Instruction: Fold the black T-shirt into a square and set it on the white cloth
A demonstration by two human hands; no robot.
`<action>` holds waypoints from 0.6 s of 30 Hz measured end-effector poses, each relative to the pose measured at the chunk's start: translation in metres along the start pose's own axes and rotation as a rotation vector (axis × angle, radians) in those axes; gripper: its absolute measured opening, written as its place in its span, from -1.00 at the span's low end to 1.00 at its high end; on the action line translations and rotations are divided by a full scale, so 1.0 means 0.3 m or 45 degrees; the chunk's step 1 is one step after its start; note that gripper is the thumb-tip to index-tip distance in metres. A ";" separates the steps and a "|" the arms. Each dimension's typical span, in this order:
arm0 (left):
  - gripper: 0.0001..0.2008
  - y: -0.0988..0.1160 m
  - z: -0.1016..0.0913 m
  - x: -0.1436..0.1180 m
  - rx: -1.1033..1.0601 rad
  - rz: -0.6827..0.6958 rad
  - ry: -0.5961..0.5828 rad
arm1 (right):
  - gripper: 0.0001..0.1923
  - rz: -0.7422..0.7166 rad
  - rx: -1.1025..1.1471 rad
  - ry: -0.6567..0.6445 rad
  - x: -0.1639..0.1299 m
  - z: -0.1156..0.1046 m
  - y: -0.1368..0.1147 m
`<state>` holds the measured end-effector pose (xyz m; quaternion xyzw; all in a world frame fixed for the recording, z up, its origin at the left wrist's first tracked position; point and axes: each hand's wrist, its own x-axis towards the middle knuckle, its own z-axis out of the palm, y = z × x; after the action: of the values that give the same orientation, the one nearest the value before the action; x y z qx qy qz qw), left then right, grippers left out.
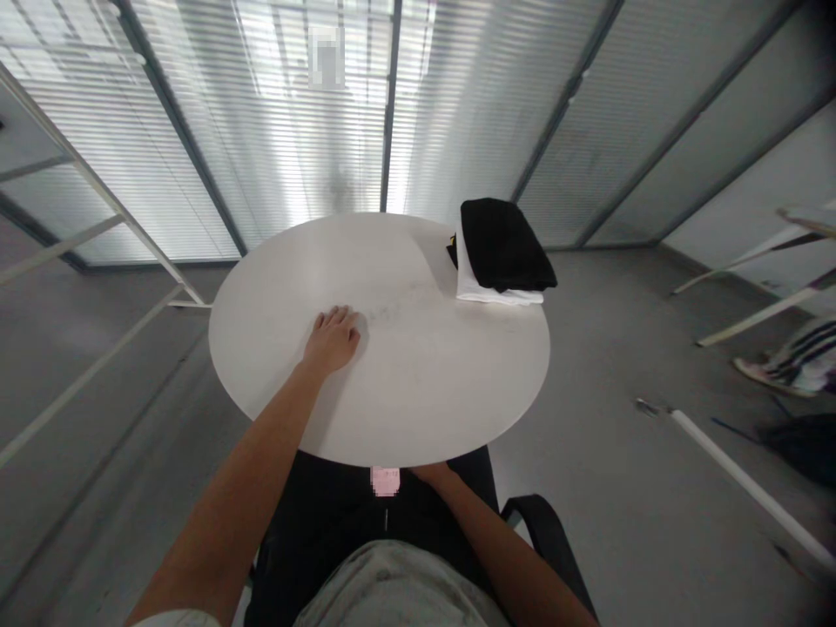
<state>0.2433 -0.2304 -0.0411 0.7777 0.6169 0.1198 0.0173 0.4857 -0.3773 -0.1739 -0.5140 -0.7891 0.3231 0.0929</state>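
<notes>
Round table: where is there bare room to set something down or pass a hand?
The round table is bare between the left hand and the folded stack, black garment on white garment, and along the near edge. It is crowded only at the far right rim. The right hand is mostly hidden under the near edge.

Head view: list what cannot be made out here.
- Right hand: under the round table's near edge; grip unknown.
- Left hand: palm down; anything beneath is unseen.
- Folded clothes: black piece covers the white one.
- Person at the right edge: cut off by the frame.
</notes>
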 end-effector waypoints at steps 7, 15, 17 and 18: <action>-0.51 -0.004 0.005 0.000 0.021 0.002 0.035 | -0.63 -0.059 -0.043 -0.100 -0.110 -0.014 0.022; -0.51 -0.004 -0.002 0.001 -0.007 0.010 0.043 | -0.76 -0.167 0.378 -0.929 -0.284 -0.383 -0.102; -0.51 -0.004 -0.002 0.001 -0.009 0.009 0.035 | -0.78 -0.308 0.541 -0.949 -0.280 -0.530 -0.138; -0.51 -0.004 -0.002 0.000 -0.012 0.008 0.033 | -0.77 -0.372 0.568 -0.840 -0.265 -0.598 -0.149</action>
<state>0.2419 -0.2300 -0.0407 0.7779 0.6141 0.1329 0.0124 0.5741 -0.3839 0.0066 -0.2331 -0.7518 0.6167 -0.0109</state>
